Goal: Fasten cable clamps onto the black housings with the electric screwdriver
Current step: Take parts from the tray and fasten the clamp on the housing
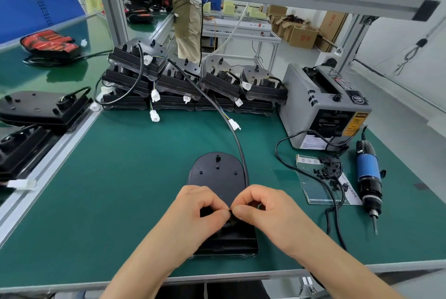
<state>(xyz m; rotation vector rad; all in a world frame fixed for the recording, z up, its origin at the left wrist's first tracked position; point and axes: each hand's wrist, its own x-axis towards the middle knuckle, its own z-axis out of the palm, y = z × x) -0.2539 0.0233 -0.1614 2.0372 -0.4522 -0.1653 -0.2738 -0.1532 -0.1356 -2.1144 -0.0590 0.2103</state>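
Green bench mat [120, 178], black housing [217, 173] flat on it. My left hand [200, 204] and right hand [263, 204] meet above it, fingers curled, both pinching one small black piece [232, 214].

Matt black plastic housing [217, 175] before me, smooth faintly shiny green mat [120, 173] on my bench, glossy blue screwdriver barrel [368, 172], dull metal rail [54, 154].

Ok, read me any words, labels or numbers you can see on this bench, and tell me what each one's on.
"吹尘枪", as far as it can be made out: printed card beside the electric screwdriver; its smaller print is unreadable.
Yellow warning label on the grey tape dispenser: too small to read.
White label on the dispenser's front: too small to read.
Red characters on the cardboard boxes behind: too blurred to read.
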